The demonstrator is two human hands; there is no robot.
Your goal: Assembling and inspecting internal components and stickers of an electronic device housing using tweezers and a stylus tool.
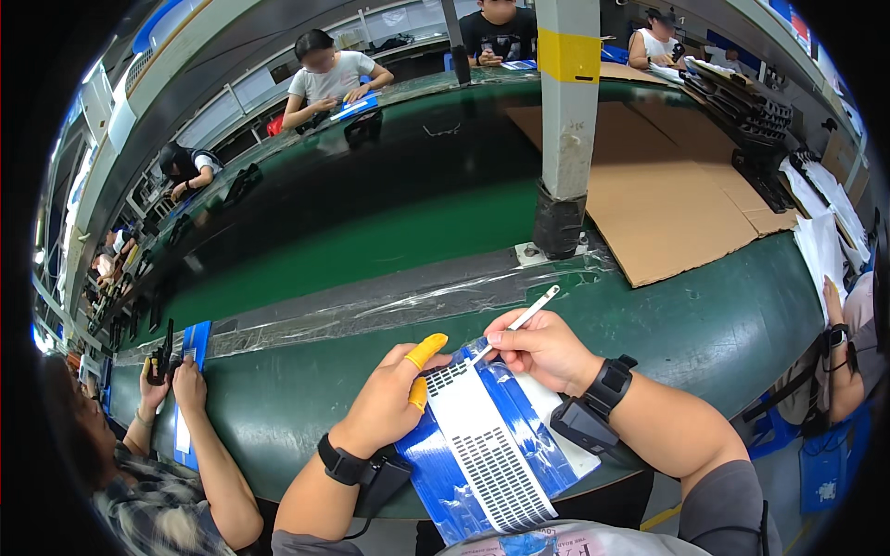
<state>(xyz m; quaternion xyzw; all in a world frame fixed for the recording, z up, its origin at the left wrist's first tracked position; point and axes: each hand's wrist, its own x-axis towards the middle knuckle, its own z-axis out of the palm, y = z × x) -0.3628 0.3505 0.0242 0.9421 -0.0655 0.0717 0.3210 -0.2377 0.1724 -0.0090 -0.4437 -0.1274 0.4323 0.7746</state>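
My right hand is closed around a slim white pen-like stick. The stick's lower tip meets the upper end of a white sheet, which carries rows of small black rectangular pieces. Under the sheet lies a glossy blue board with clear film on it, tilted at the table's near edge. My left hand rests at the sheet's upper left edge, thumb and forefinger apart. Yellow finger cots cover those two fingers. Nothing shows between them. A black strap with a box sits on each of my wrists.
A green conveyor-like table stretches ahead. A grey-and-yellow post stands on it, with flat cardboard to the right. At left, a co-worker's hands hold a black part. Other people sit along the far side.
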